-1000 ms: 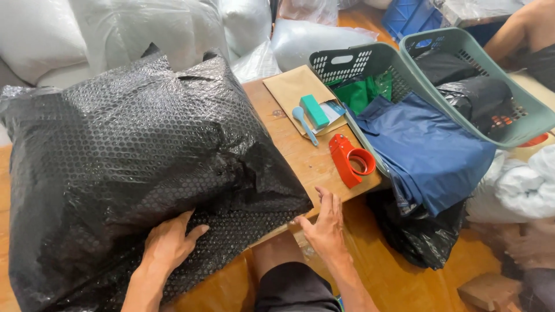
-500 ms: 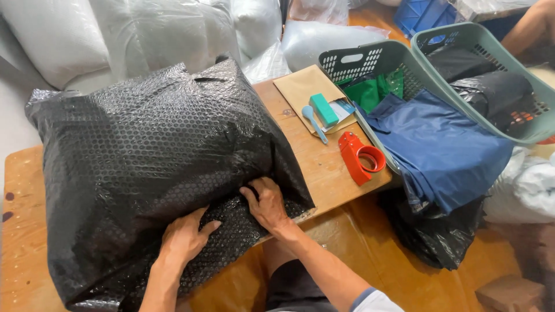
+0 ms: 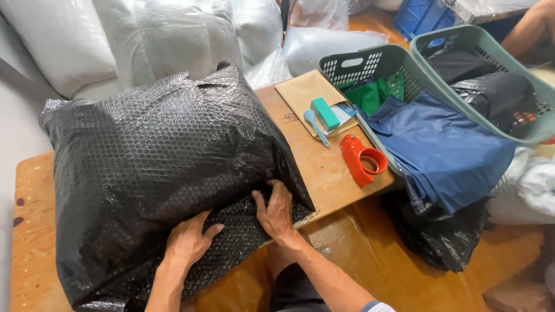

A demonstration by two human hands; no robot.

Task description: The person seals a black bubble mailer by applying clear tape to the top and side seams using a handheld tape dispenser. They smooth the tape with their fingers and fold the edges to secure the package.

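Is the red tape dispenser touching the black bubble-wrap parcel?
Apart. The head view shows bare wooden table between the red tape dispenser and the black bubble-wrap parcel.

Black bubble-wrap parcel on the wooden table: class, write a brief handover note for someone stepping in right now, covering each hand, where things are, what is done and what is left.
Left hand: flat on the near edge of the black bubble-wrap parcel, holding nothing.
Right hand: fingers pressing the parcel's flap at its near right corner.
The parcel lies on the wooden table. The red tape dispenser lies to its right, untouched, beside a teal block and a light blue tool.
Done: item looks fully wrapped.
Left: no tape visible on the flap, so it probably needs sealing.
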